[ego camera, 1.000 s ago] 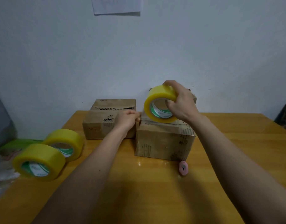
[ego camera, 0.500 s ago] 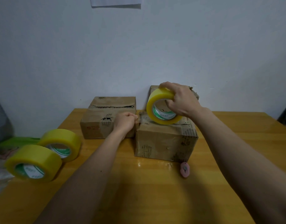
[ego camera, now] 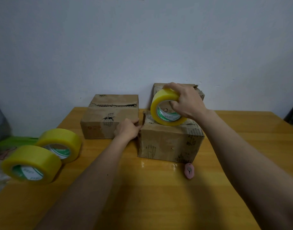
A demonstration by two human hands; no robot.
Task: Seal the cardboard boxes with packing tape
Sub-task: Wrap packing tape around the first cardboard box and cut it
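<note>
Three worn cardboard boxes stand at the back of the wooden table (ego camera: 159, 196): a front box (ego camera: 167, 143), a left box (ego camera: 99, 120) and a back box (ego camera: 159, 87) by the wall. My right hand (ego camera: 187, 102) grips a yellow packing tape roll (ego camera: 164, 97) held upright, its lower rim resting on top of the front box. My left hand (ego camera: 127, 130) has its fingers curled round the front box's upper left corner, between the two nearer boxes. No clear tape strip between hand and roll can be made out.
Two more yellow tape rolls (ego camera: 59, 138) (ego camera: 31, 160) lie at the table's left. A small pink cutter (ego camera: 189, 170) sits just in front of the front box's right corner. A green object (ego camera: 13, 141) and crumpled plastic are at the far left edge.
My right hand has lowered the tape roll onto the front box's top. My left hand has stayed at the box's left corner.
</note>
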